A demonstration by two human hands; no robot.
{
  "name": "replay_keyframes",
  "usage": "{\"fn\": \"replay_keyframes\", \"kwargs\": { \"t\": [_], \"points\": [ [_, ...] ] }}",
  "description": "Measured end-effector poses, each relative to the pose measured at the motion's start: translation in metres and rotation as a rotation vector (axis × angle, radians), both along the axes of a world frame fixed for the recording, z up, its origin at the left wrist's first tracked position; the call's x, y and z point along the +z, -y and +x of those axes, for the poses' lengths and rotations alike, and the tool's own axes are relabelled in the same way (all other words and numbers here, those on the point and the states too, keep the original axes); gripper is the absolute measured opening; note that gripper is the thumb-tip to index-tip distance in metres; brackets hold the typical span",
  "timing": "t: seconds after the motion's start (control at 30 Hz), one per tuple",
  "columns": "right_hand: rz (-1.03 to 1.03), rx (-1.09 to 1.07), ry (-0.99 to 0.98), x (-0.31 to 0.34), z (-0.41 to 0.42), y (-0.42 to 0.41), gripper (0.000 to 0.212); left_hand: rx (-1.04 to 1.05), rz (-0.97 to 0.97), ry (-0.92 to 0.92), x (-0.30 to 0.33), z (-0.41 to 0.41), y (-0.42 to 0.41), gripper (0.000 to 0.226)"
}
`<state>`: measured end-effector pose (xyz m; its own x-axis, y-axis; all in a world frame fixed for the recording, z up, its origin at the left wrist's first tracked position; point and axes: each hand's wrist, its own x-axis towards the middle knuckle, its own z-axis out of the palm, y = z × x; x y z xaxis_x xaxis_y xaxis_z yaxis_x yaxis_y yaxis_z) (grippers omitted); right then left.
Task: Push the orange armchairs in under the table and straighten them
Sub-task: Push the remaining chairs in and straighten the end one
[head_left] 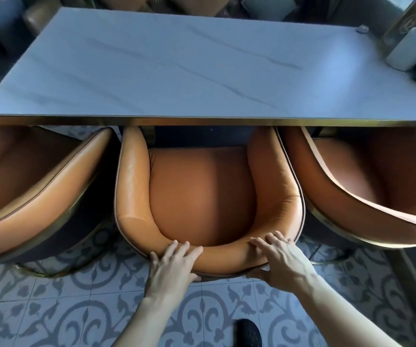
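Three orange armchairs stand along the near side of a white marble table [202,71] with a gold edge. The middle armchair [202,196] faces the table squarely, its arm fronts tucked just under the edge. My left hand [174,264] and my right hand [279,261] both grip the top of its curved backrest, fingers over the rim and thumbs behind. The left armchair [34,186] is turned at an angle, its back swung toward me. The right armchair [367,181] is also angled. Both of these neighbours sit close against the middle one.
A white paper-towel roll [412,48] and a gold-patterned box [409,21] stand at the table's far right corner. More brown seats [37,18] line the far side. The floor is patterned grey tile [77,309]. My dark shoe [248,334] shows at the bottom.
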<state>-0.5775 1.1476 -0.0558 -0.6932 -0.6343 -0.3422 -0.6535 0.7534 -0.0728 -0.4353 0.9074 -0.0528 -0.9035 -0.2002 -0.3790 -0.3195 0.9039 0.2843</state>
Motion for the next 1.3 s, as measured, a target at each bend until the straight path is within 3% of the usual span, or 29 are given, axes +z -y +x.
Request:
{"fn": "replay_keyframes", "kwargs": {
  "t": [0.43, 0.67, 1.13, 1.3],
  "points": [
    [-0.022, -0.056, 0.008, -0.013, -0.005, 0.046, 0.091, 0.008, -0.025, -0.078, 0.001, -0.013, 0.058, 0.069],
    [-0.028, -0.071, 0.061, -0.009, -0.051, 0.045, 0.087, -0.022, -0.026, -0.115, -0.001, -0.051, 0.055, 0.068],
    [0.0, -0.062, 0.08, -0.008, -0.056, 0.047, 0.089, 0.034, -0.008, -0.073, -0.002, -0.052, 0.047, 0.067],
    [-0.003, -0.109, 0.104, 0.007, -0.04, 0.045, 0.086, 0.058, 0.052, 0.042, 0.014, -0.058, 0.039, 0.064]
  ]
}}
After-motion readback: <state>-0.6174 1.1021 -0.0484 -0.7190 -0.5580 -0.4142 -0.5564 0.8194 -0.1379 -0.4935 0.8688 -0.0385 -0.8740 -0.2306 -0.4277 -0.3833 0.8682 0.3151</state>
